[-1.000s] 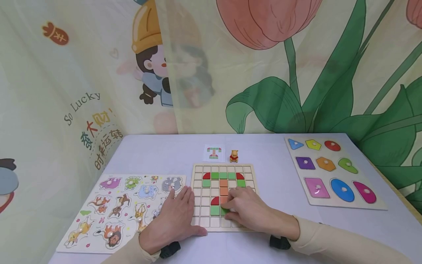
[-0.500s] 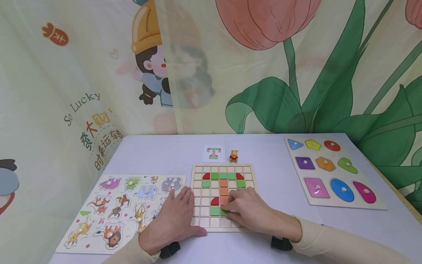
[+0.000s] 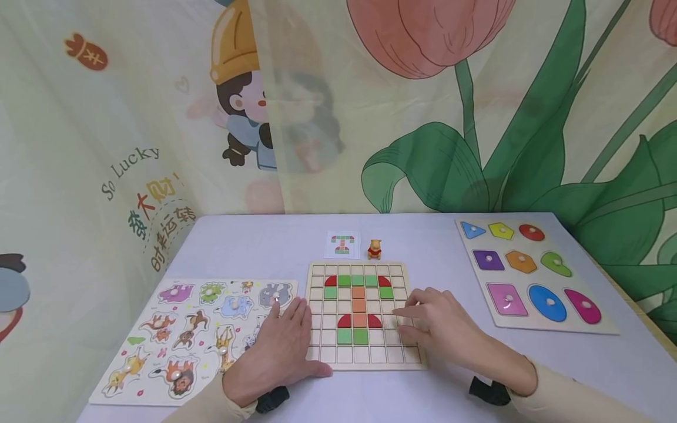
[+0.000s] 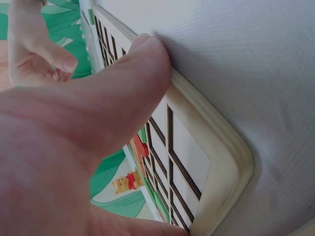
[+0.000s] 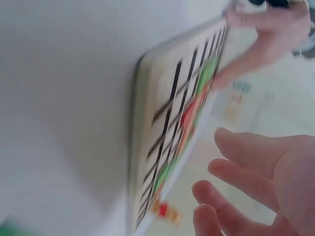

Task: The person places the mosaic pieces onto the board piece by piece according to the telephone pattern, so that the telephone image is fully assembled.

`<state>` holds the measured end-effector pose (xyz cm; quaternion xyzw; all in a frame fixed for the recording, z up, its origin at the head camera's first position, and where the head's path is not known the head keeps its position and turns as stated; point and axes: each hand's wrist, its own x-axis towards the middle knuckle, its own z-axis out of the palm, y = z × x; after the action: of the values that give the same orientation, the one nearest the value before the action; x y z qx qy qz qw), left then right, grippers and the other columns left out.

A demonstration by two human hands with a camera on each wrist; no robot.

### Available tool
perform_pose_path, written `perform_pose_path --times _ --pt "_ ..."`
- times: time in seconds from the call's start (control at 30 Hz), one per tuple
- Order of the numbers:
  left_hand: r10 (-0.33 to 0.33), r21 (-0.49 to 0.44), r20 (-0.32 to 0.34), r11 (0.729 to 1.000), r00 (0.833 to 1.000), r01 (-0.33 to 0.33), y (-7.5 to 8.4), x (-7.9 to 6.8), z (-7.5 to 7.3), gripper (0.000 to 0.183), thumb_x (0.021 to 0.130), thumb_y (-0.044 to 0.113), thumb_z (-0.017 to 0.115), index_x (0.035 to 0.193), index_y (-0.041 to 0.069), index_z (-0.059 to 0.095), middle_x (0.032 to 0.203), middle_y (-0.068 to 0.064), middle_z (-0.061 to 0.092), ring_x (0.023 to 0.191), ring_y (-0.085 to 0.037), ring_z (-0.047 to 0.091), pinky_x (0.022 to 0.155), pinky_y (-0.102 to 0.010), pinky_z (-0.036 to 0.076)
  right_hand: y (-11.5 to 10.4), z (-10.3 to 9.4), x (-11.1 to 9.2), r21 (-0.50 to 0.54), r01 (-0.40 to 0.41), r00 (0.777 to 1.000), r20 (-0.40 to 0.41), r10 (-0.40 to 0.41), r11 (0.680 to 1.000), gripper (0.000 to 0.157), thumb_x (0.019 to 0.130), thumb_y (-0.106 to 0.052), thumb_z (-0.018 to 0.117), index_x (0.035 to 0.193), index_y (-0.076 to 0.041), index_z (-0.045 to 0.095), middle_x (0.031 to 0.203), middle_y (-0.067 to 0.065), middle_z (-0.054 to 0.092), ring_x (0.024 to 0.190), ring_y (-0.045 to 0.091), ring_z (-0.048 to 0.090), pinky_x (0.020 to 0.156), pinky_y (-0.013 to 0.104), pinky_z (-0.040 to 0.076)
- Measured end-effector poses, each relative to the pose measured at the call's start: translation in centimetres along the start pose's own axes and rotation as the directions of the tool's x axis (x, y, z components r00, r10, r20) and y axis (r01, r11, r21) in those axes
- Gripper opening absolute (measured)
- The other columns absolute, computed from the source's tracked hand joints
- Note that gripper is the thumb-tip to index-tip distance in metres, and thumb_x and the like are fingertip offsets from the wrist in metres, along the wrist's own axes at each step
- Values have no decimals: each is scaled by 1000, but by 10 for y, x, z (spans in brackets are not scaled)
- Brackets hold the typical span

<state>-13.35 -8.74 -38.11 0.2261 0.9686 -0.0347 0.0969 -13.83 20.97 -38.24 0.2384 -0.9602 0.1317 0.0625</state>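
A wooden grid board lies flat on the table. Red, green and orange tiles sit in its cells, among them a green square tile and a red quarter-round tile. My left hand rests along the board's left edge with its fingers stretched out; the thumb lies against the near edge in the left wrist view. At the board's right side hovers my right hand. Its fingers are apart with nothing between them in the right wrist view.
Behind the board are a pattern card and a small bear figure. An animal puzzle lies at the left, partly under my left hand and forearm. A shape puzzle lies at the right. A printed curtain hangs behind the table.
My right hand has let go of the tiles at the lower middle of the board and moved right, uncovering a red quarter-round and a green square. The left hand has stayed put.
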Motion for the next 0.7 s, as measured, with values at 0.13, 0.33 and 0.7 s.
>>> perform_pose_path --times 0.13,0.33,0.7 --pt "-5 -15 9 1000 1000 5 0 1 0 116 76 80 68 150 -7 45 160 -21 44 153 -34 38 123 -61 27 18 -11 -16 -29 -117 993 -7 116 993 32 78 -30 89 108 -24 83 92 -8 70 82 5 57 71 27 46" --pt "-16 -34 27 999 1000 17 0 2 -3 118 76 80 69 151 -7 44 161 -21 42 154 -35 36 124 -61 26 39 -15 -43 -26 -263 964 29 264 964 38 74 -34 92 109 -20 83 94 -6 71 83 8 59 63 21 48" --pt "-6 -22 19 1000 1000 6 -1 2 -2 117 76 80 68 150 -7 45 160 -22 43 153 -36 38 123 -62 26 56 -9 -73 -16 -376 917 137 375 926 50 67 -38 95 111 -18 82 99 -3 69 93 14 61 78 41 59"
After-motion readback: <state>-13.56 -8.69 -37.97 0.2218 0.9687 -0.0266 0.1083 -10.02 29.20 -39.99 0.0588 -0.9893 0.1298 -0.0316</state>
